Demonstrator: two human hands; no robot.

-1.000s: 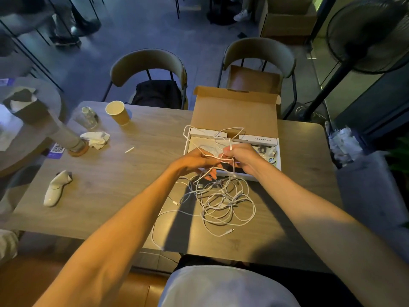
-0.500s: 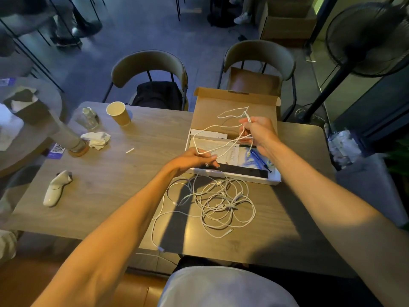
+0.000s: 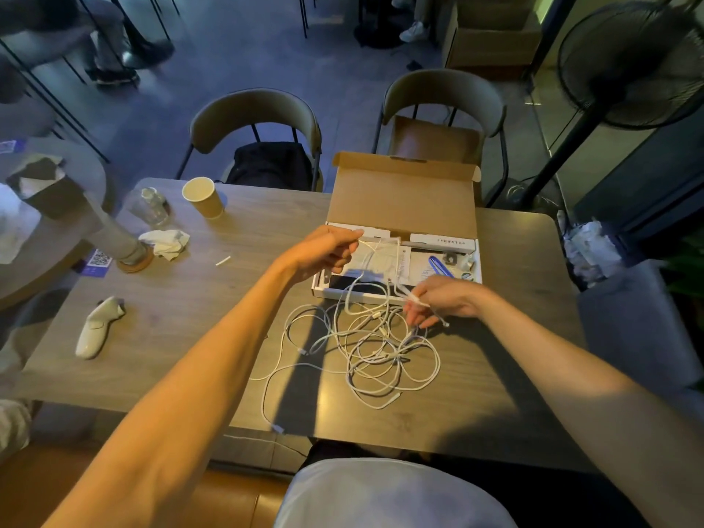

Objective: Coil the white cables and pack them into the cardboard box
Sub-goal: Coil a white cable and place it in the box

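A tangle of white cables [image 3: 375, 348] lies on the wooden table [image 3: 190, 322] in front of an open cardboard box [image 3: 402, 202] with its lid standing up. My left hand [image 3: 329, 249] is over the box's left part, pinching one cable that stretches down and right to my right hand [image 3: 438, 301]. The right hand pinches the same cable just in front of the box, above the tangle. The box holds white inserts, a dark slab and a blue item.
On the left of the table stand a paper cup [image 3: 202, 196], a glass [image 3: 150, 205], a crumpled tissue [image 3: 165, 242] and a white controller [image 3: 99, 325]. Two chairs [image 3: 255, 123] sit behind the table. A floor fan [image 3: 632, 62] is at the right.
My right hand came down from above the box lid to the box's front edge. My left hand rose from the front edge to over the box's left part, keeping hold of the cable.
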